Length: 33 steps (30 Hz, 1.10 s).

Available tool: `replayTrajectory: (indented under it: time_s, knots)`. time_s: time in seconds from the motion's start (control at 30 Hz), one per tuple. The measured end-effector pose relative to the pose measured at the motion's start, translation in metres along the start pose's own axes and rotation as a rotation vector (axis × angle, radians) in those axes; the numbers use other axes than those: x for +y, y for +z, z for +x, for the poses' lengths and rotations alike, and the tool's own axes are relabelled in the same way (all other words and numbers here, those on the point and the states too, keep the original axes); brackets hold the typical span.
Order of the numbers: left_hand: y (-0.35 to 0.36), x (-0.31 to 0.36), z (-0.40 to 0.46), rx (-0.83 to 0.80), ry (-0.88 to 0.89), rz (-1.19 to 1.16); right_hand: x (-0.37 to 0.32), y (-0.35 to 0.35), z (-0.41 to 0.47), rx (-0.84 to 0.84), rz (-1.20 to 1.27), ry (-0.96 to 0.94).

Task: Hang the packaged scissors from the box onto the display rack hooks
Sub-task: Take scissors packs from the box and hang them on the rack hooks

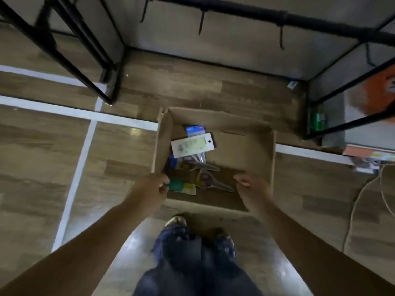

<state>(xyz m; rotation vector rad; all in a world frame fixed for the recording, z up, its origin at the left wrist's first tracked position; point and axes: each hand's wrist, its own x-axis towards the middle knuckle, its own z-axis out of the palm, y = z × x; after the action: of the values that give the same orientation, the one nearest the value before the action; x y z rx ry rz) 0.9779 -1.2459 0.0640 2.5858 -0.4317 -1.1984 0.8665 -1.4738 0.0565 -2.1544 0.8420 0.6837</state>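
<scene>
An open cardboard box (252,146) stands on the wooden floor in front of my feet. Inside, at its left, lie several packaged scissors: a white card pack (192,145) on top, a blue pack (194,130) behind it, and purple-handled scissors (208,178) nearer me. My left hand (152,189) reaches into the box's near left corner and its fingers pinch a green and yellow pack (181,186). My right hand (251,191) hovers over the near right part of the box, fingers loosely curled, holding nothing. Black hooks (201,20) hang from the rack bar above.
A black metal rack frame (96,60) stands at the left, another with a green can (319,120) and an orange object (378,92) at the right. White tape lines (79,167) cross the floor. A cable (359,199) trails at the right.
</scene>
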Motion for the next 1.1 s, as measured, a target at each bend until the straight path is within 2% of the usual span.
replayTrajectory:
  time_s: [0.07,0.13,0.23,0.33,0.4,0.43,0.5,0.57,0.63,0.73,0.83,0.9,0.97,1.1]
  knots:
    - [0.052,-0.021,0.045,-0.017,0.058,0.016,0.038,0.051,0.05,-0.151,-0.128,0.046]
    - [0.09,-0.032,0.097,-0.034,0.082,0.043,0.067,0.085,0.099,-0.268,-0.442,0.069]
    - [0.127,-0.048,0.191,-0.001,0.109,0.106,0.09,0.13,0.175,-0.304,-0.766,-0.033]
    - [0.148,-0.058,0.274,0.143,0.109,0.048,0.093,0.172,0.24,-0.208,-0.815,-0.257]
    - [0.159,-0.06,0.316,0.218,0.123,0.006,0.096,0.194,0.273,-0.108,-0.792,-0.291]
    - [0.166,-0.06,0.334,0.217,0.144,0.046,0.099,0.202,0.286,-0.061,-0.769,-0.265]
    - [0.175,-0.059,0.359,0.189,0.163,0.304,0.103,0.211,0.303,-0.01,-0.722,-0.189]
    - [0.178,-0.059,0.37,0.228,0.139,0.498,0.106,0.216,0.309,-0.048,-0.688,-0.139]
    - [0.181,-0.06,0.368,0.231,0.112,0.537,0.106,0.218,0.307,-0.102,-0.66,-0.119]
    - [0.183,-0.065,0.339,0.129,0.08,0.453,0.108,0.205,0.286,-0.124,-0.628,-0.099]
    - [0.158,-0.065,0.28,0.06,-0.063,0.061,0.106,0.165,0.237,-0.136,-0.494,-0.044]
    - [0.128,-0.061,0.236,0.012,-0.203,-0.215,0.098,0.126,0.194,-0.149,-0.515,-0.013]
    - [0.093,-0.048,0.192,0.003,-0.275,-0.363,0.085,0.081,0.146,-0.115,-0.531,0.024]
    - [0.004,0.006,0.088,-0.035,-0.217,-0.234,0.03,-0.02,0.032,-0.029,-0.3,0.138]
